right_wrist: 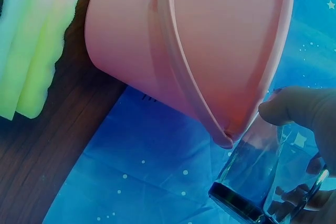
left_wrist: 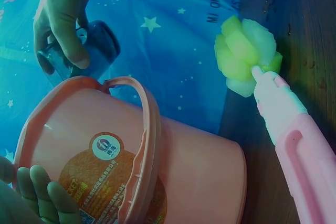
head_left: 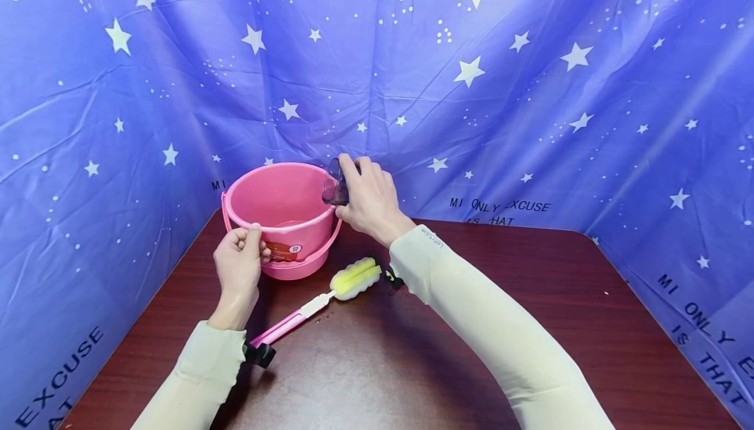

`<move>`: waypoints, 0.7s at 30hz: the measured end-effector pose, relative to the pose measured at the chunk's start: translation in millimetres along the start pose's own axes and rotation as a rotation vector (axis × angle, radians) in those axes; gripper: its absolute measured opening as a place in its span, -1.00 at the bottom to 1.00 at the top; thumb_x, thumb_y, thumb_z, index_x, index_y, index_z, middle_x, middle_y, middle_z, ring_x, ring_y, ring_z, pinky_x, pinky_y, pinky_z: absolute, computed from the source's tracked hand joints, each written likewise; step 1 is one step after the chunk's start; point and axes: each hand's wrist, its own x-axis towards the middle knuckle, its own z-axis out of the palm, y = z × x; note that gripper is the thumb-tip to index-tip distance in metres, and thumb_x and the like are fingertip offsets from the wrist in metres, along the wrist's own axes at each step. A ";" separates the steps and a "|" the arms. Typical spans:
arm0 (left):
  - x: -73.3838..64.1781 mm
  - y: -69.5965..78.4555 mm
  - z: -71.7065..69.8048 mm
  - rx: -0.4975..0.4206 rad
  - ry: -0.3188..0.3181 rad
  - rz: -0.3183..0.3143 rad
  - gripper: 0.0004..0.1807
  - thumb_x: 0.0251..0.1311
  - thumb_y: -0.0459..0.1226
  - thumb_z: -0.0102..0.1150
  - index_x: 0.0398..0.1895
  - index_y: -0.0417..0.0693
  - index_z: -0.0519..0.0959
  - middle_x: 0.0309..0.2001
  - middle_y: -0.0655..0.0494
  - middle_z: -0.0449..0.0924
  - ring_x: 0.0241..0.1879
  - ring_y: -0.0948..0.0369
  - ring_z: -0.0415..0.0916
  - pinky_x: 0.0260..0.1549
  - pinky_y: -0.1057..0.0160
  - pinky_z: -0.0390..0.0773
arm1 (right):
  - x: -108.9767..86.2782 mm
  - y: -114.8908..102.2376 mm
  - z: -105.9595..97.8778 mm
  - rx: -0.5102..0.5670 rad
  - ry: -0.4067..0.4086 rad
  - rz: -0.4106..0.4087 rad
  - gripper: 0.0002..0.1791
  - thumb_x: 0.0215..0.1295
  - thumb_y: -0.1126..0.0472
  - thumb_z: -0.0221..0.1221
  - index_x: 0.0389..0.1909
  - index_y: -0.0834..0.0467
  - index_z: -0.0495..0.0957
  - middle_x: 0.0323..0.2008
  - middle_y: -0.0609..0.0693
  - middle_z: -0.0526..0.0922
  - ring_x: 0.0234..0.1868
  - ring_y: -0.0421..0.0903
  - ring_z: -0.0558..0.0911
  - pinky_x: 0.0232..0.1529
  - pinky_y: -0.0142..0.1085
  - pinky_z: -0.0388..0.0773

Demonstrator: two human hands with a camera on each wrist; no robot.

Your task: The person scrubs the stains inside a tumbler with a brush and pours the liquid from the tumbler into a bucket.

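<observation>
Two bare hands, left hand [head_left: 237, 261] and right hand [head_left: 370, 197], no rings, no gloves. Long pale cream sleeves [head_left: 501, 325] on both arms, snug, fine-ribbed knit, ending at wrists. Small dark lettering printed near right cuff [head_left: 438, 241], too small to read. Black strap [head_left: 260, 353] with wrist camera mount under left forearm; similar black piece [head_left: 393, 278] below right wrist.

In the head view the right hand [head_left: 371, 201] covers most of the glass [head_left: 334, 184], so its contents cannot be told. The left hand [head_left: 238, 263] hides part of the bucket [head_left: 277, 204] label. The sponge brush [head_left: 353, 278] handle disappears behind the left sleeve. In the right wrist view the sponge is cut off by the left edge.
</observation>
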 end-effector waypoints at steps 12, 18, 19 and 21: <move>-1.7 1.0 0.2 -0.005 -0.007 -0.023 -0.73 0.26 -0.23 0.18 -0.50 -0.22 0.42 -0.70 0.18 0.48 -0.70 0.37 0.47 -0.63 0.43 0.52 | -0.1 -0.4 -1.5 -0.008 -0.011 0.004 -0.04 -0.17 -0.05 0.44 0.27 0.03 0.17 0.02 0.12 0.42 -0.04 0.12 0.48 -0.08 -0.02 0.43; -0.3 -0.1 0.2 -0.013 -0.007 -0.018 -0.73 0.25 -0.24 0.19 -0.51 -0.21 0.43 -0.70 0.17 0.48 -0.71 0.36 0.46 -0.63 0.43 0.53 | 0.0 -0.9 -2.0 -0.014 -0.011 0.006 -0.05 -0.16 -0.07 0.44 0.26 0.03 0.17 0.02 0.12 0.42 -0.04 0.12 0.48 -0.08 -0.01 0.43; -0.3 -0.1 0.1 -0.011 -0.006 -0.017 -0.73 0.25 -0.23 0.19 -0.51 -0.21 0.43 -0.70 0.17 0.48 -0.71 0.36 0.46 -0.63 0.43 0.53 | 0.2 -1.1 -1.8 -0.016 -0.011 0.006 -0.05 -0.16 -0.07 0.44 0.26 0.03 0.17 0.02 0.12 0.42 -0.04 0.12 0.48 -0.08 -0.02 0.43; 0.0 -0.3 -0.4 -0.012 -0.008 -0.016 -0.73 0.25 -0.24 0.20 -0.50 -0.22 0.43 -0.70 0.16 0.48 -0.71 0.36 0.47 -0.63 0.43 0.53 | 0.4 -1.7 -1.6 -0.018 -0.015 0.008 -0.05 -0.16 -0.08 0.44 0.25 0.03 0.16 0.02 0.12 0.42 -0.04 0.12 0.47 -0.08 -0.02 0.43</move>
